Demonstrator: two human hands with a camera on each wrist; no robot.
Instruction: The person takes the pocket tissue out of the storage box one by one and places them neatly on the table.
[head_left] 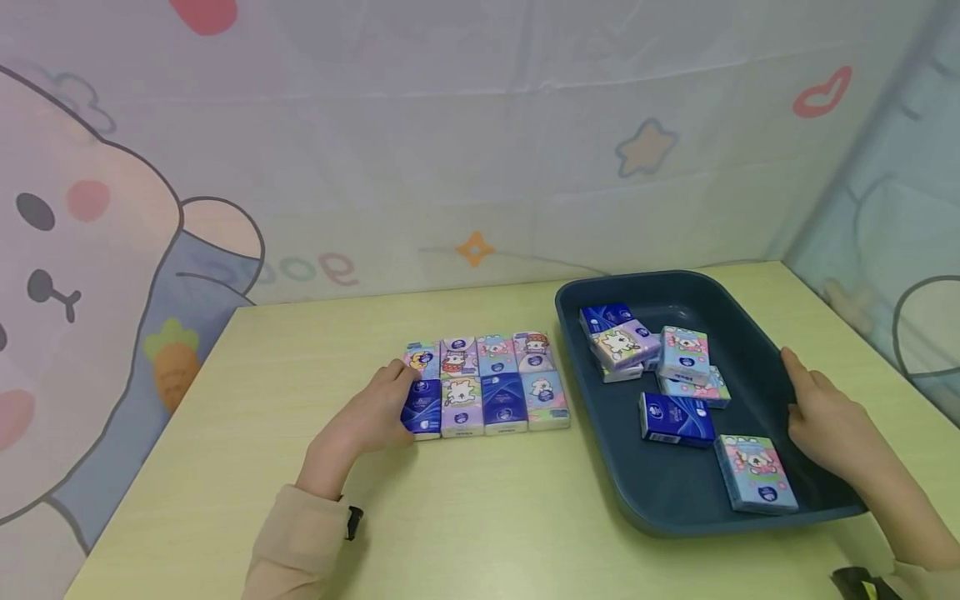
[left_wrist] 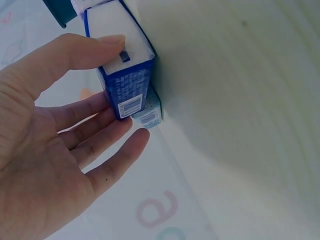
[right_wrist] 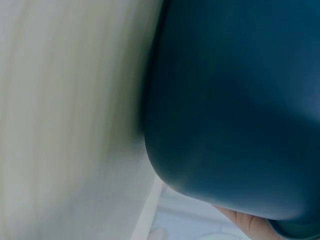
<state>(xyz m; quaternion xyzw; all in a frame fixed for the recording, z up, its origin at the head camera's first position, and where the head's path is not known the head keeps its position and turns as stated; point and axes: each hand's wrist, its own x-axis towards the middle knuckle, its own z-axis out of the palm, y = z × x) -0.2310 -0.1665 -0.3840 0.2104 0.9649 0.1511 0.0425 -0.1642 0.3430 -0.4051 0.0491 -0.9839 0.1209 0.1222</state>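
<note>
On the table, small tissue packs (head_left: 462,395) lie side by side in two rows of several each. My left hand (head_left: 378,410) is at the row's left end, pinching a dark blue tissue pack (left_wrist: 128,80). Its thumb lies on the pack's white side face, and the fingers reach round the far side. To the right, my right hand (head_left: 832,421) grips the right rim of a dark blue-green tray (head_left: 615,467). In the right wrist view the tray's outer wall (right_wrist: 225,120) fills much of the picture, hiding most of that hand.
Inside the tray several more tissue packs lie loosely, some overlapping; one pale blue pack (head_left: 756,473) is near its front wall. A printed cloth (head_left: 420,142) hangs behind the pale yellow table (head_left: 480,517). The tray's left edge is close to the rows.
</note>
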